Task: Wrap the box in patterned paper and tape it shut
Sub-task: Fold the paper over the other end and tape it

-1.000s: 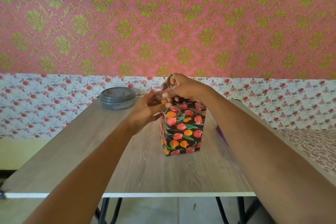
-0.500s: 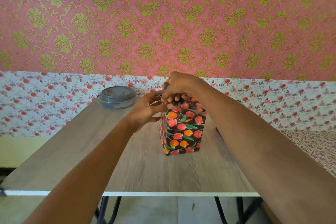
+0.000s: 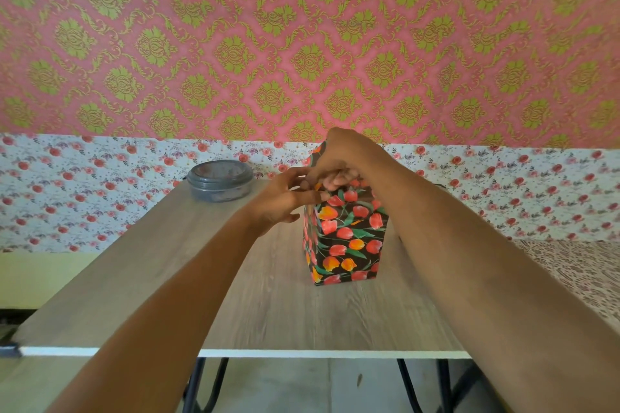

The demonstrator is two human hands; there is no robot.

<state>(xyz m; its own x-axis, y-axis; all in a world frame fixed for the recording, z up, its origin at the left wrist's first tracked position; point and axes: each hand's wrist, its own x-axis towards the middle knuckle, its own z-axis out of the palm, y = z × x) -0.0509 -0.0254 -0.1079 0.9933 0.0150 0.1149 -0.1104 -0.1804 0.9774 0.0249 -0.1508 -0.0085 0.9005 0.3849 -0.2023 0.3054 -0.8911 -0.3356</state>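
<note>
The box (image 3: 345,241) stands upright on the wooden table (image 3: 268,312), covered in black paper printed with red and orange tulips. A loose paper flap (image 3: 318,154) sticks up at its top left corner. My right hand (image 3: 339,161) lies over the top of the box with its fingers curled down onto the folded paper. My left hand (image 3: 285,198) is at the top left edge, and its fingertips touch the paper just below the right hand. The top face of the box is hidden under both hands. No tape is visible.
A round grey lidded container (image 3: 219,179) sits at the far left of the table. The table's white front edge (image 3: 302,353) runs near me, with black metal legs below. A patterned wall stands right behind the table.
My right hand has dipped slightly and curled tighter over the box top. My left hand stays at the top left edge. The box has not moved.
</note>
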